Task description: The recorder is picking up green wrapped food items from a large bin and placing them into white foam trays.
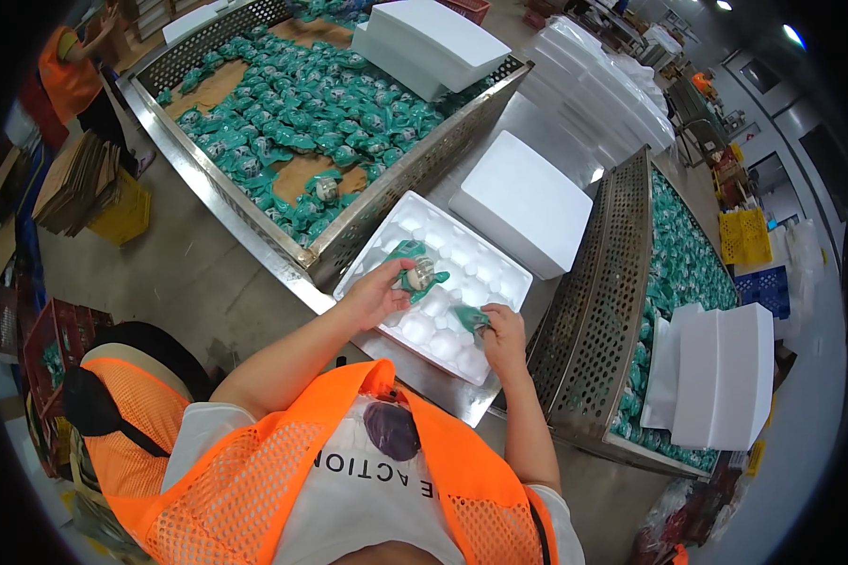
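Metal bench point(476, 403): green-wrapped ball point(420, 274) held over foam tray point(490, 273).
Ball clamped by left grip point(379, 294), green plastic point(470, 318) pinched by right grip point(504, 334); ball could be dropped if loosely held, plastic torn if tugged.

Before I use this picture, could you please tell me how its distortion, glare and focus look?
Head view: the right bin looks bowed and the corners go black; head view: a lamp glares at upper right; head view: the tray, left hand and right hand look fairly sharp.
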Tool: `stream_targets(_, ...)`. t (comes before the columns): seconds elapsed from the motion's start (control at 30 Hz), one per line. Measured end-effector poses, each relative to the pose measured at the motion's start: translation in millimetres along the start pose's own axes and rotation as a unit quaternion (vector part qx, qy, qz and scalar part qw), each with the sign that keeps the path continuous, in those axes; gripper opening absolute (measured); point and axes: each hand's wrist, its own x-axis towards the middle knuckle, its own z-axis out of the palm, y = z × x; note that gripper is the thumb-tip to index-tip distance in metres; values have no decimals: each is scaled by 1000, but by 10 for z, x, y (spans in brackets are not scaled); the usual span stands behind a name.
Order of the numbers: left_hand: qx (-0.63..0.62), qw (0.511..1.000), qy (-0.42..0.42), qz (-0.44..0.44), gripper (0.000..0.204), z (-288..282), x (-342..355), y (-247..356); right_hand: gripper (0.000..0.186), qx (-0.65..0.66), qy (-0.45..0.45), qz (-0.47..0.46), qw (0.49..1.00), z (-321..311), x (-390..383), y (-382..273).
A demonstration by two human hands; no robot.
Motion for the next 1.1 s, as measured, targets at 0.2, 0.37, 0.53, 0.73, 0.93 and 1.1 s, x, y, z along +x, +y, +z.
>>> stream_targets(0.2, 88, 995, 36, 8, 17, 63, -46, -55, 21, 161, 8, 257, 953, -131, 8, -88)
stream_targets(0.37, 74, 997, 10, 19, 15, 2, -58, -44, 28, 486, 91, 357, 792, -37, 64, 16)
stream_targets(0.53, 68, 997, 35, 20, 14, 10, 46, -32, 43, -2, 13, -17, 1000, 1, -46, 60)
stream_targets(0.73, 70, 997, 38, 9, 18, 94, 23, 7, 64, -86, -204, 8, 975, -185, -116, 28)
stream_targets(0.93, 63, 998, 19, 12, 18, 25, 56, 8, 62, 410, -38, 257, 874, -429, 132, 259)
stream_targets(1.1, 67, 997, 23, 9, 19, 62, 43, 3, 55, 450, -160, 392, 787, -610, 418, 777)
